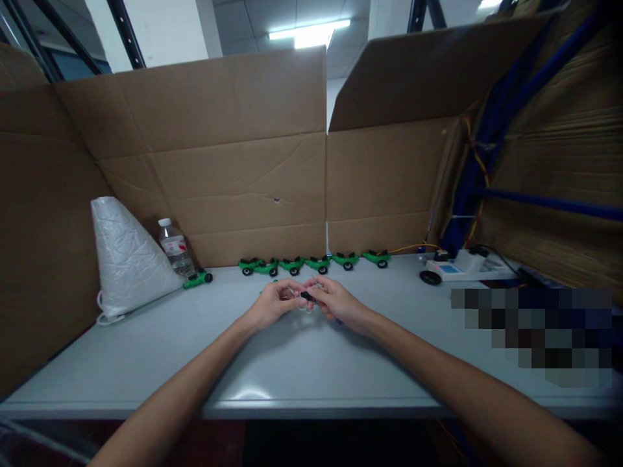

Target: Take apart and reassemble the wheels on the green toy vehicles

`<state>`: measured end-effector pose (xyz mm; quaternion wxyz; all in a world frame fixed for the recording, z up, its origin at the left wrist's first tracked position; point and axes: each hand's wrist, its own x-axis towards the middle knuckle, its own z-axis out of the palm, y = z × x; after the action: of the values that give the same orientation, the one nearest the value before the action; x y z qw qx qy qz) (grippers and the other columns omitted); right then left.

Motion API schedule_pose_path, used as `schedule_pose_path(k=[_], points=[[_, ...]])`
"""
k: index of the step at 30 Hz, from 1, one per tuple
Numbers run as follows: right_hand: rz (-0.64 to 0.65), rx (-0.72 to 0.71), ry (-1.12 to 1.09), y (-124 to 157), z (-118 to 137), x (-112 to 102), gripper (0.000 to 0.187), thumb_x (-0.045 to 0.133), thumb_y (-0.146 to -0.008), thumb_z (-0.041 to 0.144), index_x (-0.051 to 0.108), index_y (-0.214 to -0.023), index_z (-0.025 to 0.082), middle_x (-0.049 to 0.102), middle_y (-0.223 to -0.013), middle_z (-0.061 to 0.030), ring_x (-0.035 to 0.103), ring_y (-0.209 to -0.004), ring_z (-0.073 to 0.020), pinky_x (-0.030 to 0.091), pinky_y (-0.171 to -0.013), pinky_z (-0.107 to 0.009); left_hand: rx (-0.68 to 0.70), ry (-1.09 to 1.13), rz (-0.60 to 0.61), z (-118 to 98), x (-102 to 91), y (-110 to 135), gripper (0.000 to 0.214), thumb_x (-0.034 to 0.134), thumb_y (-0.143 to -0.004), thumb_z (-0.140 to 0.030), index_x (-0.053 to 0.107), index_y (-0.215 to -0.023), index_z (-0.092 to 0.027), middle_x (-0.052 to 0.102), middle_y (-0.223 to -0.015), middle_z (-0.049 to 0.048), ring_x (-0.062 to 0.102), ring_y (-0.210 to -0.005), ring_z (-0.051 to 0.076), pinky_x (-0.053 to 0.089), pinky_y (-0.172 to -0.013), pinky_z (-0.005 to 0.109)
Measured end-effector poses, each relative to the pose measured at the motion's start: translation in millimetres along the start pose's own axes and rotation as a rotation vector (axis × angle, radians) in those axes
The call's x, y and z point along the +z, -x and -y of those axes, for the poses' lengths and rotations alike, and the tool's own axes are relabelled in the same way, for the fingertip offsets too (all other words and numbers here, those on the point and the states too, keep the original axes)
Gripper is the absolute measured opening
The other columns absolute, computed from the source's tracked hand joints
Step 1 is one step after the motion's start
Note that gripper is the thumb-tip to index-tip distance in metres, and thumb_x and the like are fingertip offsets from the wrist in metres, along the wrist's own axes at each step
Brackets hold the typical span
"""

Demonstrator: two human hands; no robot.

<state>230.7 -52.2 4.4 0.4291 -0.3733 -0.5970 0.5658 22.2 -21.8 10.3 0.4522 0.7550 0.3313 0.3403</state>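
Over the middle of the table my left hand (279, 301) and my right hand (339, 303) meet, fingers closed in a pinch. Between their fingertips is a small black part (306, 296), too small for me to name; both hands grip it. Thin pale bits show by the fingers, and I cannot make out what they are. Just beyond the hands stands a row of several green toy vehicles with black wheels, among them one green toy vehicle (317, 264). A bit of green shows behind my left hand, mostly hidden.
At the left, a white padded bag (131, 259) leans near a water bottle (176, 250) and another green toy vehicle (197, 279). A white power strip (472, 267) and a black ring-shaped item (431, 277) lie at the right. Cardboard walls (233, 181) enclose the table (146, 363).
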Motion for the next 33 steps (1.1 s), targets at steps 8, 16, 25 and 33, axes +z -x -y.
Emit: schedule_pose_path(k=[8, 16, 25, 33], points=[[0.008, -0.002, -0.007, -1, -3, -4, 0.039, 0.066, -0.091, 0.058, 0.055, -0.106, 0.024, 0.055, -0.065, 0.0069, 0.027, -0.04, -0.0064, 0.015, -0.039, -0.02, -0.011, -0.051, -0.026, -1, 6.6, 1, 0.051, 0.083, -0.079, -0.056, 0.075, -0.108, -0.015, 0.072, -0.076, 0.0043, 0.056, -0.063, 0.015, 0.04, -0.06, 0.026], [-0.156, -0.139, 0.205, -13, -12, -1, 0.037, 0.058, -0.093, 0.056, 0.057, -0.091, 0.02, 0.059, -0.071, 0.0015, 0.044, -0.05, -0.0093, 0.028, -0.043, -0.02, 0.138, -0.306, -0.137, -1, 3.6, 2, 0.036, 0.074, -0.089, -0.047, 0.078, -0.112, -0.018, 0.069, -0.092, 0.0051, 0.052, -0.069, 0.014, 0.042, -0.065, 0.026], [-0.304, -0.082, 0.133, -11, -6, -15, 0.056, 0.049, -0.095, 0.038, 0.053, -0.148, 0.02, 0.063, -0.075, 0.0023, 0.039, -0.044, -0.0079, 0.031, -0.037, -0.017, 0.174, -0.508, -0.188, -4, 0.7, 3, 0.03, 0.071, -0.093, -0.042, 0.078, -0.112, -0.02, 0.065, -0.095, 0.0044, 0.051, -0.072, 0.015, 0.042, -0.068, 0.027], [-0.242, -0.145, 0.122, -9, -6, -16, 0.047, 0.052, -0.093, 0.038, 0.062, -0.136, 0.021, 0.07, -0.081, -0.0003, 0.041, -0.041, -0.006, 0.03, -0.035, -0.017, 0.233, -0.603, -0.165, -6, 4.5, 5, 0.025, 0.069, -0.094, -0.037, 0.076, -0.112, -0.021, 0.063, -0.092, 0.0023, 0.052, -0.071, 0.014, 0.042, -0.069, 0.026]])
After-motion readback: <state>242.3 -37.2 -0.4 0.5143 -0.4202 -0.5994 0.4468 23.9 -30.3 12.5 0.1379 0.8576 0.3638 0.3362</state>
